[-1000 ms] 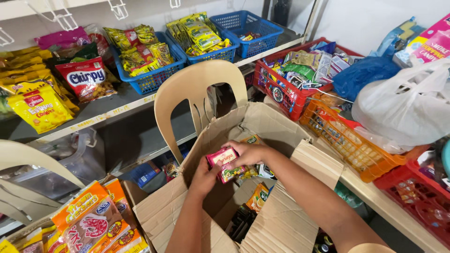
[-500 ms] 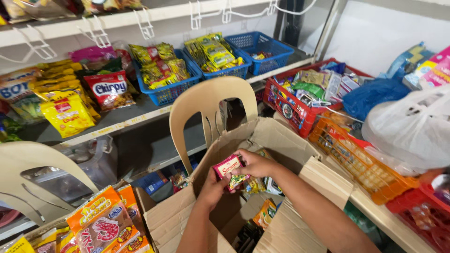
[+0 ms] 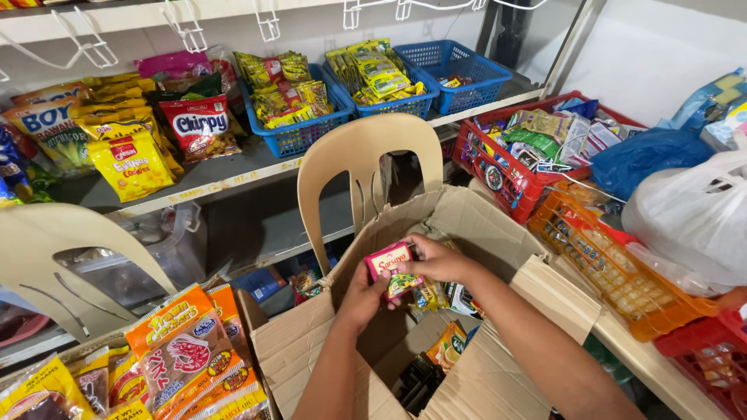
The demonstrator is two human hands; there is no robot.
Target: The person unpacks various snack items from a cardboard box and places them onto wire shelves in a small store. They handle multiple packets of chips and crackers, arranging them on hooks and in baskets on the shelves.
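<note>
We pinch a small pink snack packet (image 3: 390, 263) between our left hand (image 3: 364, 295) and right hand (image 3: 437, 260), over the open cardboard box (image 3: 498, 233). A beige plastic chair (image 3: 366, 167) stands just behind. Since earlier, the packet sits slightly higher.

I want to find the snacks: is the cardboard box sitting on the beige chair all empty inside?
No, the cardboard box holds snack packets, and both hands hold a pink packet over it.
</note>
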